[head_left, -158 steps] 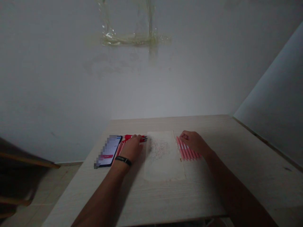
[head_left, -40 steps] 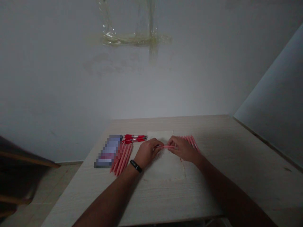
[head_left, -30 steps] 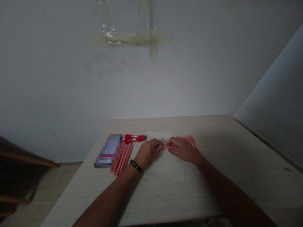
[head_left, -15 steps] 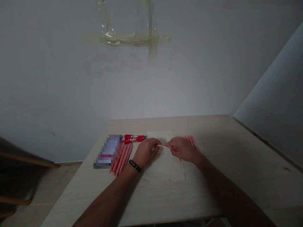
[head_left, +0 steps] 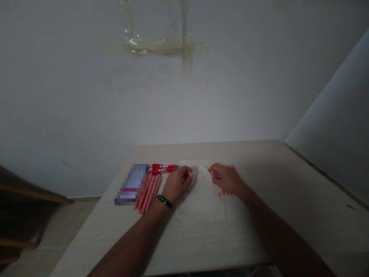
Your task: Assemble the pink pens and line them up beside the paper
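Since half a second ago the hands have drawn apart and the slim pink pen between them shows as two parts: the left hand (head_left: 176, 184) pinches a short pink plastic piece (head_left: 191, 174), and the right hand (head_left: 227, 179) a pink pen section (head_left: 212, 174) with a thin whitish rod (head_left: 204, 168) jutting out, both above the scribbled white paper sheet (head_left: 201, 209), likely held level so the parts stay separate. Slim pink plastic pens (head_left: 150, 194) and red pens with dark tips (head_left: 163, 169) lie left of the sheet on the pale wood-grain desk (head_left: 184, 244), and a partly hidden row of pink pens (head_left: 226, 192) lies under the right hand, perhaps grouped for easy reach.
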A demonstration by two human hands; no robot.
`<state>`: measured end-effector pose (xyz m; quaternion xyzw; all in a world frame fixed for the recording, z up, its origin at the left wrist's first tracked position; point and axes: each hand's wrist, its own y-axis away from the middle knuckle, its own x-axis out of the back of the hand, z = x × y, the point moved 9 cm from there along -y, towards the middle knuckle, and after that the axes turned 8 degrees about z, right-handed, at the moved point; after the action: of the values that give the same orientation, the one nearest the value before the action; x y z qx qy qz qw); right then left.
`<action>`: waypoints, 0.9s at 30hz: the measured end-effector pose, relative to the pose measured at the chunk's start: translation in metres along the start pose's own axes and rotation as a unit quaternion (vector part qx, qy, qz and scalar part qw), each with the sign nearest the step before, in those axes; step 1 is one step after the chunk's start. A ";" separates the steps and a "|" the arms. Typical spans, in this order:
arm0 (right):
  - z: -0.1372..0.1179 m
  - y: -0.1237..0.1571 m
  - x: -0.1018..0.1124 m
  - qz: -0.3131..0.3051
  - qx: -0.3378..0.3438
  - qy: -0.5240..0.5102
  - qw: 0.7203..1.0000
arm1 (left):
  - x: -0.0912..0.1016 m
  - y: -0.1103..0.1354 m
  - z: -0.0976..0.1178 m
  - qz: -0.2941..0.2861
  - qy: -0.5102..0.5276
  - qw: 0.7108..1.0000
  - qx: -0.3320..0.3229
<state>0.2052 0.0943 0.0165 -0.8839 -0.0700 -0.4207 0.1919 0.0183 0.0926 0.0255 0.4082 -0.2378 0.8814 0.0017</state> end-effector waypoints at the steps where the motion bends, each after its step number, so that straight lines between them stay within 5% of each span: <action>1: 0.000 0.000 -0.001 -0.001 -0.003 -0.002 1.000 | -0.003 0.001 -0.002 -0.007 0.003 1.000 0.005; 19: -0.008 -0.002 -0.004 -0.024 0.024 0.016 0.999 | -0.025 0.011 -0.017 -0.061 -0.013 0.996 0.069; 27: -0.015 -0.002 -0.013 -0.031 0.109 0.025 0.993 | -0.011 0.006 0.012 -0.018 0.026 0.998 -0.052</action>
<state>0.1855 0.0910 0.0153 -0.8443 -0.1379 -0.4380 0.2762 0.0328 0.0846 0.0217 0.3889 -0.2759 0.8778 0.0456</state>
